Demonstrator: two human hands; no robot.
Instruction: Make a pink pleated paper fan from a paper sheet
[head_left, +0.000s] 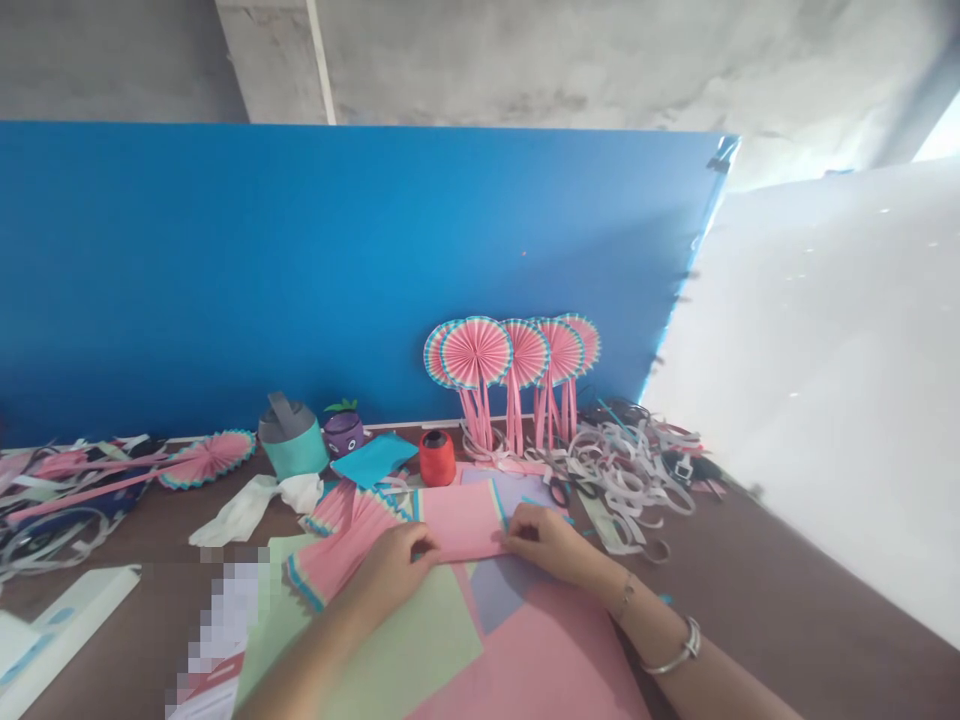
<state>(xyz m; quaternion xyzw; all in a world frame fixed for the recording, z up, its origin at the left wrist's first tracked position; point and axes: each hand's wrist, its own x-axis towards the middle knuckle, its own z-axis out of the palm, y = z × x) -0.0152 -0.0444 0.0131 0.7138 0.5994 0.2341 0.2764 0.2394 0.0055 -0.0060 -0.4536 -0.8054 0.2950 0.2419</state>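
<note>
Hands (541, 540), two, on one pink paper (461, 520)

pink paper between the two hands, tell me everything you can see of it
The pink paper is a roughly rectangular, smooth-looking sheet, with blue and pale bands along its left and right edges. The left hand and right hand seem to pinch its near corners, above other coloured paper sheets. Whether its near edge is folded is hard to tell.
</note>
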